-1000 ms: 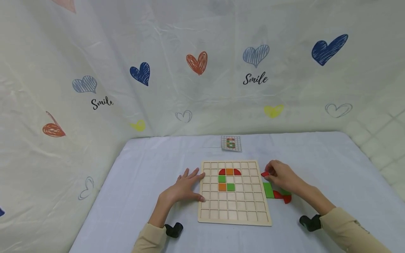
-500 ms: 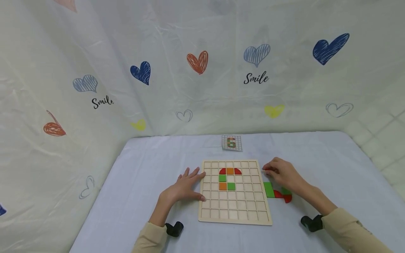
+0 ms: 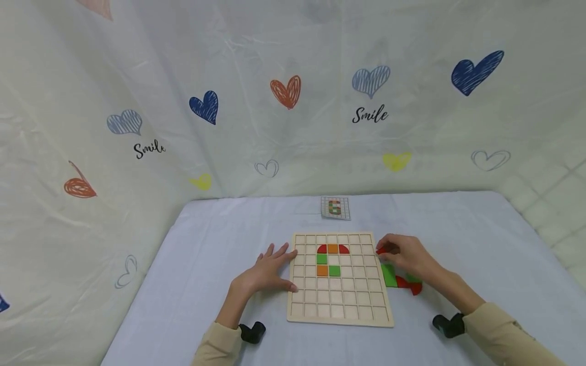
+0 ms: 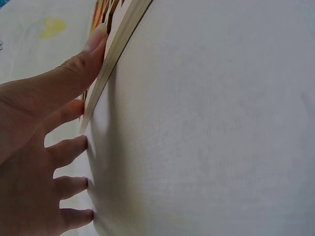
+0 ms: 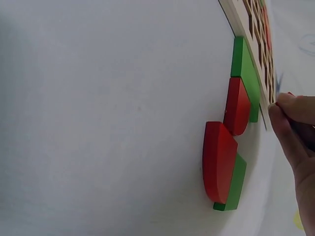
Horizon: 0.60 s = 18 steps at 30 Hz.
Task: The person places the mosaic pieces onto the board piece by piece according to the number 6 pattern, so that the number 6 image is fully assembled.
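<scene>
My left hand (image 3: 263,272) is spread flat at the left edge of a wooden grid board (image 3: 339,311), thumb and index fingertip on its rim. My right hand (image 3: 407,255) pinches a small red block (image 3: 380,250) between thumb and fingers beside the board's right edge. Fingers hide part of that block. Set in the grid are two red rounded-corner blocks (image 3: 322,248), an orange square block (image 3: 332,248) between them, and below these green squares (image 3: 322,259) and another orange square (image 3: 322,270). Under my right hand lie loose green blocks (image 5: 238,59) and red blocks (image 5: 216,162).
Behind the board lies a small printed card (image 3: 335,208) showing a colored grid pattern. A white cloth (image 3: 238,218) covers the table, and a curtain (image 3: 320,142) printed with hearts hangs at its back edge. Black wrist devices (image 3: 253,333) sit at both sleeves.
My right hand shifted up slightly, then came back down and a little left toward the board's edge, still pinching the red block. My left hand stays where it was.
</scene>
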{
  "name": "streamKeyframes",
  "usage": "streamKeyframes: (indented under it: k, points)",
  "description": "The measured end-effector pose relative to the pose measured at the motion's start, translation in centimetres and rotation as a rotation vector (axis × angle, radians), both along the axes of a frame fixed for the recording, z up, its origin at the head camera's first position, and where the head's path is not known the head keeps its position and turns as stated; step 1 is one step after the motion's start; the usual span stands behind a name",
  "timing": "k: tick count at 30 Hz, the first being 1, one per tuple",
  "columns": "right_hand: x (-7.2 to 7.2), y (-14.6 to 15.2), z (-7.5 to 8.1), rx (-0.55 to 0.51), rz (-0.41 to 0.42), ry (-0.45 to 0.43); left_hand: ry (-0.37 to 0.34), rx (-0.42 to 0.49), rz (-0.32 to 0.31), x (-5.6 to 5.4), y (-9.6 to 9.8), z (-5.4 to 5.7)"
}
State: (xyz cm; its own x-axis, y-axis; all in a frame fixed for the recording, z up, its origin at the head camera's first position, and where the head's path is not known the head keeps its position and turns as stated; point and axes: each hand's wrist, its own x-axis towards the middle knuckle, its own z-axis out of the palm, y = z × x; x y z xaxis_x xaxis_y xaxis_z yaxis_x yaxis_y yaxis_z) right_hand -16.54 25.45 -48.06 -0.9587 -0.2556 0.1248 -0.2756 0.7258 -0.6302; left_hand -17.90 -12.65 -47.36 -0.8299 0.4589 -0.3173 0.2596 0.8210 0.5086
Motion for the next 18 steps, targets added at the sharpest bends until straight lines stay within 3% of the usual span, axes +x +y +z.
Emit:
streamKeyframes:
  k: [10,18]
  points:
    - [0.02,-0.25,-0.07,0.055,0.047,-0.03,0.0,-0.007,-0.001,0.04,0.07,0.05]
    - [-0.12,-0.66,0.15,0.0,0.206,-0.016,0.006,0.001,-0.012,0.1,0.03,0.07]
